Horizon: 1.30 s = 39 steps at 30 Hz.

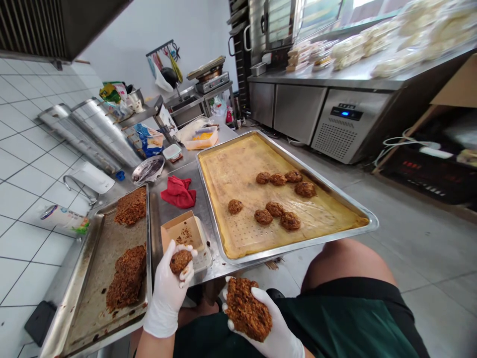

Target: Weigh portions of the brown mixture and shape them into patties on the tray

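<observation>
My left hand (169, 291), in a white glove, holds a small round brown patty (181, 260) just above a small scale with a paper-lined tray (184, 233). In front of my lap, my right hand (270, 330), also gloved, cups a large chunk of brown shredded mixture (246, 311). A big metal baking tray (357, 211) lined with a perforated yellow mat carries several formed patties (276, 209). At the left, another metal tray (93, 278) bears slabs of the same brown mixture (126, 278).
A red cloth (179, 193) lies on the steel counter between the trays. Behind it are a metal lid (148, 170), plastic containers (201, 138) and a blue bag (149, 139). Tiled wall at left; a steel refrigerated counter (335, 119) stands across the floor on the right.
</observation>
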Each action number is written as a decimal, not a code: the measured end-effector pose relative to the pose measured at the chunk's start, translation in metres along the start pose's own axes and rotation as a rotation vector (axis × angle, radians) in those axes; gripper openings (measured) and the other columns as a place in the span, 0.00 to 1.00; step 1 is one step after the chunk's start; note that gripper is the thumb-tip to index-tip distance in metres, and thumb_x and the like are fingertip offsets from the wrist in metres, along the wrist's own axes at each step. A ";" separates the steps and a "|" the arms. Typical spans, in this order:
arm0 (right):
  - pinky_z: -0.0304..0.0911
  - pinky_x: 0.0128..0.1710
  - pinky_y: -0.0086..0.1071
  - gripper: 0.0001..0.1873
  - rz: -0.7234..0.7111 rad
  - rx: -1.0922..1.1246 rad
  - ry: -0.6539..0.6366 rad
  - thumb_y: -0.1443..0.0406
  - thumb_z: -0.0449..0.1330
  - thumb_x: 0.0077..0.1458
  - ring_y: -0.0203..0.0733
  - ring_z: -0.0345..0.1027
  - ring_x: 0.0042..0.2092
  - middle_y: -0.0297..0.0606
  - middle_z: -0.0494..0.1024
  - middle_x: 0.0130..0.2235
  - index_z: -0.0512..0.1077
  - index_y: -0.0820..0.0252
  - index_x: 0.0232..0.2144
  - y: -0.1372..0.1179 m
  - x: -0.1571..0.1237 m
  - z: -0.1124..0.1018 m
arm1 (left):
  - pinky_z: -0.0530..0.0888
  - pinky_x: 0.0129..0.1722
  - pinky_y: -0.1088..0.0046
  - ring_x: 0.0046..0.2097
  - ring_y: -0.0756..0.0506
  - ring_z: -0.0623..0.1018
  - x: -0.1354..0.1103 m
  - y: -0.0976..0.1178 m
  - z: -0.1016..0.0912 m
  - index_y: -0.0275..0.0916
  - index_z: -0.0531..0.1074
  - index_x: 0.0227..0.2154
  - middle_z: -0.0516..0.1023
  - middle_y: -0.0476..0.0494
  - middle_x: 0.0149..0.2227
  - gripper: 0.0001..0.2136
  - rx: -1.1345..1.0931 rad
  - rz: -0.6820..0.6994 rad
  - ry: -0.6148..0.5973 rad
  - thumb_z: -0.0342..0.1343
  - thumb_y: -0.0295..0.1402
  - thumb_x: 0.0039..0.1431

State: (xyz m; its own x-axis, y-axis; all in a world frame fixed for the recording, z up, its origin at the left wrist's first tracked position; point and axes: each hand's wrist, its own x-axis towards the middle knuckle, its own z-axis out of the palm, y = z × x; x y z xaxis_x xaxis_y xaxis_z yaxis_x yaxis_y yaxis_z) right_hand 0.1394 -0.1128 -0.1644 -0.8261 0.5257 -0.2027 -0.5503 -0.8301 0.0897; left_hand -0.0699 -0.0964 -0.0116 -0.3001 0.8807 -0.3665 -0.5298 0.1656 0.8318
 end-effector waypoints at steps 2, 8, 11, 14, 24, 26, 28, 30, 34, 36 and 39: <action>0.69 0.47 0.44 0.25 0.003 -0.001 0.012 0.54 0.56 0.61 0.53 0.76 0.51 0.46 0.82 0.52 0.76 0.63 0.52 0.000 0.000 0.001 | 0.69 0.18 0.78 0.21 0.52 0.73 0.000 -0.005 0.003 0.37 0.75 0.36 0.79 0.44 0.27 0.19 -0.028 0.016 0.050 0.62 0.50 0.56; 0.68 0.46 0.44 0.24 -0.013 -0.025 -0.022 0.54 0.55 0.62 0.52 0.76 0.50 0.46 0.82 0.51 0.76 0.63 0.53 0.001 -0.001 0.003 | 0.78 0.32 0.73 0.35 0.45 0.82 -0.008 -0.012 0.011 0.36 0.75 0.37 0.82 0.40 0.37 0.16 0.064 -0.014 0.070 0.71 0.35 0.48; 0.68 0.45 0.43 0.25 -0.020 -0.033 -0.073 0.55 0.54 0.62 0.51 0.76 0.50 0.47 0.82 0.51 0.74 0.62 0.54 0.002 -0.001 0.004 | 0.70 0.24 0.82 0.31 0.50 0.79 -0.012 -0.014 0.012 0.35 0.74 0.42 0.82 0.37 0.41 0.16 0.228 -0.048 0.023 0.68 0.31 0.51; 0.68 0.45 0.42 0.26 -0.015 -0.032 -0.083 0.54 0.56 0.60 0.51 0.77 0.49 0.47 0.82 0.51 0.74 0.63 0.54 0.004 -0.002 0.004 | 0.70 0.25 0.82 0.31 0.52 0.77 -0.007 -0.016 0.020 0.36 0.74 0.46 0.81 0.38 0.44 0.18 0.277 -0.048 -0.004 0.67 0.34 0.53; 0.68 0.45 0.41 0.25 -0.021 -0.057 -0.101 0.54 0.56 0.60 0.49 0.77 0.49 0.44 0.82 0.49 0.74 0.61 0.54 0.005 -0.003 -0.003 | 0.58 0.16 0.80 0.18 0.55 0.65 0.070 -0.030 0.111 0.34 0.76 0.33 0.67 0.53 0.20 0.24 0.694 0.113 -0.067 0.62 0.54 0.52; 0.68 0.47 0.42 0.26 -0.021 -0.062 -0.113 0.54 0.56 0.60 0.49 0.76 0.50 0.44 0.82 0.51 0.73 0.61 0.55 0.004 -0.003 -0.005 | 0.70 0.23 0.77 0.25 0.50 0.75 0.082 -0.023 0.126 0.36 0.77 0.37 0.76 0.46 0.27 0.21 0.721 0.152 -0.117 0.64 0.50 0.52; 0.67 0.47 0.42 0.27 -0.027 -0.074 -0.142 0.54 0.56 0.60 0.49 0.75 0.51 0.44 0.81 0.53 0.71 0.59 0.57 0.003 -0.004 -0.004 | 0.77 0.35 0.72 0.40 0.45 0.80 0.085 -0.009 0.135 0.40 0.76 0.46 0.81 0.40 0.43 0.20 0.742 0.200 -0.147 0.65 0.45 0.54; 0.67 0.47 0.43 0.28 -0.047 -0.098 -0.184 0.53 0.57 0.59 0.50 0.74 0.52 0.44 0.79 0.54 0.69 0.57 0.59 0.001 -0.006 0.002 | 0.77 0.46 0.68 0.53 0.41 0.78 0.076 0.007 0.137 0.45 0.72 0.54 0.75 0.40 0.57 0.21 0.820 0.278 -0.186 0.62 0.41 0.57; 0.60 0.57 0.55 0.38 -0.072 -0.139 -0.269 0.48 0.62 0.53 0.59 0.63 0.63 0.46 0.70 0.64 0.63 0.53 0.63 -0.005 -0.014 0.021 | 0.76 0.54 0.62 0.56 0.41 0.77 0.025 0.014 0.113 0.47 0.72 0.53 0.76 0.43 0.57 0.15 1.122 0.448 -0.271 0.51 0.41 0.67; 0.51 0.63 0.57 0.38 -0.075 -0.143 -0.277 0.45 0.64 0.50 0.58 0.59 0.66 0.45 0.69 0.65 0.67 0.51 0.61 -0.006 -0.017 0.026 | 0.76 0.54 0.62 0.53 0.41 0.79 -0.005 -0.007 0.089 0.46 0.74 0.49 0.79 0.42 0.52 0.13 1.243 0.499 -0.351 0.49 0.39 0.68; 0.46 0.67 0.50 0.36 -0.089 -0.144 -0.234 0.40 0.61 0.50 0.54 0.63 0.64 0.43 0.76 0.59 0.72 0.52 0.55 -0.002 -0.017 0.029 | 0.76 0.56 0.58 0.57 0.37 0.77 -0.042 -0.059 0.051 0.42 0.68 0.58 0.76 0.37 0.57 0.21 1.396 0.669 -0.486 0.55 0.39 0.63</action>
State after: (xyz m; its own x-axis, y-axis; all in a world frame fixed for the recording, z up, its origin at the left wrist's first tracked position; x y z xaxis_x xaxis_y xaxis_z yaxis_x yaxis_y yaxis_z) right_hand 0.1508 -0.1147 -0.1331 -0.7901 0.6123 0.0284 -0.6128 -0.7878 -0.0615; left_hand 0.0145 -0.1203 -0.0237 0.2402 0.9618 0.1312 0.7606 -0.2705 0.5901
